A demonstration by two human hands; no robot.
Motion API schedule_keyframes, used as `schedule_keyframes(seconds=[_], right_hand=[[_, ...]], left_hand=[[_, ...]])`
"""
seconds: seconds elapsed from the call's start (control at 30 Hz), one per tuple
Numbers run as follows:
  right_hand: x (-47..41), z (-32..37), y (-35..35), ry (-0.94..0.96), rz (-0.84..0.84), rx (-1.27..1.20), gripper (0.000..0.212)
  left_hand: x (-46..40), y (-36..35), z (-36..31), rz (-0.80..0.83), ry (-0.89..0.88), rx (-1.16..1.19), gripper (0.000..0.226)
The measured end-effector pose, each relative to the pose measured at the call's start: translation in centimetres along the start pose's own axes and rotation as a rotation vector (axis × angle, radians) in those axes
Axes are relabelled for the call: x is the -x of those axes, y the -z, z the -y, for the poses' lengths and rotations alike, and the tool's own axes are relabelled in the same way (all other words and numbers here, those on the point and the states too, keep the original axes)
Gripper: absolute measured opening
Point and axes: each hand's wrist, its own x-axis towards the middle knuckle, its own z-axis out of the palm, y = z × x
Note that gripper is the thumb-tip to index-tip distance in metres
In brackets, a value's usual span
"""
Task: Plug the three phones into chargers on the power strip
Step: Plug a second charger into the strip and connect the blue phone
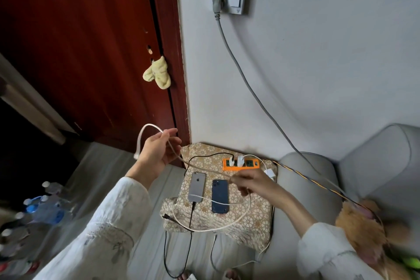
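**Stretching the third cable between both hands, plug end out on the left**

Your left hand (159, 151) is raised off the cushion's far-left corner, fingers loosely curled with the pale braided cable (200, 167) running across the palm. The cable loops up over that hand and the connector end (136, 156) hangs just beyond it, left of the wrist. Your right hand (247, 183) pinches the same cable lower down, over the cushion (256, 216) just right of the dark blue phone (220, 196).

Cable's long axis runs upper-left to lower-right, taut between the hands. The free connector is nearer your left hand, so that hand does the plugging.

The silver phone (196, 187) and the dark blue phone lie side by side mid-cushion, long axes pointing toward the wall; silver has a black lead at its near end. The orange power strip (241, 164) sits along the far edge with two white chargers in it. I see only two phones; the third isn't in view, so I can't tell which way the connector must travel.
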Motion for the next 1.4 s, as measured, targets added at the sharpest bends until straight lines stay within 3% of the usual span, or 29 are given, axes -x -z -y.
schedule_keyframes(seconds=[0.07, 0.37, 0.53, 0.6, 0.67, 0.83, 0.93, 1.07, 1.27, 1.4], right_hand=[[-0.2, 1.1, 1.0, 0.014, -0.016, -0.157, 0.021], [-2.7, 7.9, 0.8, -0.012, 0.062, -0.709, 0.046], [-3.2, 10.7, 0.6, -0.003, -0.104, -0.996, 0.028], [-3.0, 10.8, 0.8, 0.018, -0.211, -0.935, 0.025], [-2.5, 10.4, 1.0, 0.067, -0.192, -0.763, 0.023], [-1.5, 7.8, -0.7, 0.017, 0.043, -0.315, 0.015], [-1.5, 6.0, -2.6, -0.016, 0.087, -0.230, 0.014], [-1.2, 3.8, -3.7, -0.056, 0.162, -0.270, 0.015], [-3.6, -2.6, -3.7, -0.187, -0.012, -0.168, 0.017], [-7.9, -8.9, -5.0, -0.277, -0.050, 0.108, 0.025]], left_hand=[[0.1, 0.1, -0.1, 0.051, 0.007, -0.101, 0.028], [3.0, -1.7, 2.0, 0.636, 0.038, -0.616, 0.025], [3.9, -1.0, 3.4, 0.678, 0.149, -0.677, 0.024], [3.9, -0.4, 3.6, 0.709, 0.189, -0.718, 0.022], [3.6, 0.1, 3.7, 0.675, 0.162, -0.752, 0.024], [1.7, -0.8, 2.9, 0.289, -0.024, -0.467, 0.034], [1.2, -2.2, 2.4, 0.326, -0.056, -0.282, 0.029], [0.9, -2.8, 4.0, 0.234, -0.100, -0.252, 0.020], [-0.8, 0.7, 9.5, 0.014, 0.082, -0.335, 0.023], [-2.9, 5.0, 14.9, -0.124, 0.220, -0.423, 0.023]])
